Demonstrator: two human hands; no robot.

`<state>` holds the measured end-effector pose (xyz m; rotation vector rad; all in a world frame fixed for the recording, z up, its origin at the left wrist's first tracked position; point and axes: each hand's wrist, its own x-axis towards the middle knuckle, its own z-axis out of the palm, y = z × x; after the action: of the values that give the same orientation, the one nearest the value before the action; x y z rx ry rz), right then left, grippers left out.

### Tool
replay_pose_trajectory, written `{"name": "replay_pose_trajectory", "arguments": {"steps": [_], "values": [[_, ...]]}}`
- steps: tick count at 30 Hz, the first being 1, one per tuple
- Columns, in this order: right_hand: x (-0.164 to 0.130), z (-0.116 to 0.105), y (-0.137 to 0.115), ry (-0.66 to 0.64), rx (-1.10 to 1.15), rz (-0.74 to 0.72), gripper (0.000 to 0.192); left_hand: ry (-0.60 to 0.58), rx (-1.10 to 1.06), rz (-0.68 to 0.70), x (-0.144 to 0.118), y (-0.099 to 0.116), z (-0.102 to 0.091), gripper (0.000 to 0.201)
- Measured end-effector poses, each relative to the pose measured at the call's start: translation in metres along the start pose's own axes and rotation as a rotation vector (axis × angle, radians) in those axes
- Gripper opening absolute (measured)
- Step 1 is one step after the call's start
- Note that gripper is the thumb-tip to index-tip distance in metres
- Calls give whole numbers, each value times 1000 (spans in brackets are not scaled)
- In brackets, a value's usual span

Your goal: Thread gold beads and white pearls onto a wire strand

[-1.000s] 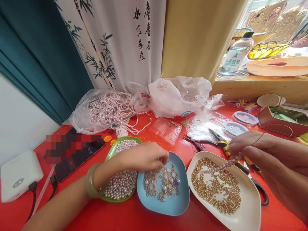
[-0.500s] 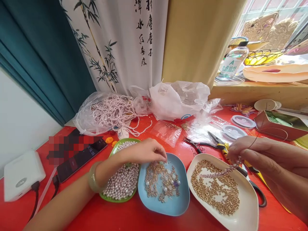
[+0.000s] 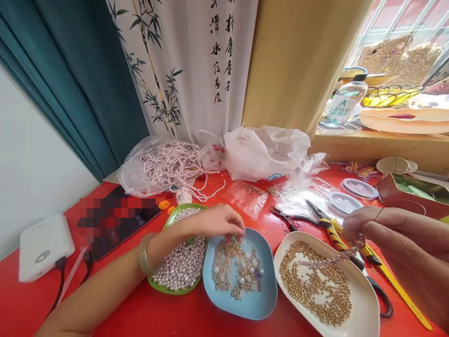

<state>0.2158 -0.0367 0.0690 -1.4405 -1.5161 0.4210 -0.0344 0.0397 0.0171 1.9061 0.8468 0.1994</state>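
My left hand, with a jade bangle on its wrist, reaches across the green dish of pearls; its pinched fingertips touch the gold findings at the far edge of the blue dish. Whether it holds a piece I cannot tell. My right hand hovers over the right side of the white dish of gold beads and pinches a thin wire with a short beaded strand that droops onto the beads.
Pliers and scissors lie by the white dish. Behind are bags of pearl strands, white plastic bags, thread spools and a tin. A phone and a power bank sit at the left on the red table.
The view has tilted slightly, shifting everything down and right. My left hand stays picking in the blue dish; my right hand keeps the strand over the white dish.
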Motion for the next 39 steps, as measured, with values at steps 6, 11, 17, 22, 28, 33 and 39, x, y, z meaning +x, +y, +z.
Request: {"name": "replay_pose_trajectory", "arguments": {"steps": [6, 11, 17, 22, 28, 33, 39], "values": [[3, -6, 8, -148, 170, 87, 13, -4, -48, -50, 1, -5, 0, 20], [3, 1, 1, -190, 170, 93, 18, 6, -213, -165, 2, -8, 2, 24], [3, 3, -2, -224, 173, 87, 17, -22, -233, -143, 3, -8, 3, 21], [3, 1, -1, -228, 183, 107, 17, -47, -291, -157, 3, -6, 2, 20], [2, -1, -2, -162, 253, 158, 18, 19, -200, -184, 0, 4, -2, 23], [0, -6, -5, -63, 322, 154, 16, 73, -295, -184, -1, 9, -5, 31], [1, -14, -5, 11, 326, 103, 12, 131, -400, -122, -3, 9, -5, 22]]}}
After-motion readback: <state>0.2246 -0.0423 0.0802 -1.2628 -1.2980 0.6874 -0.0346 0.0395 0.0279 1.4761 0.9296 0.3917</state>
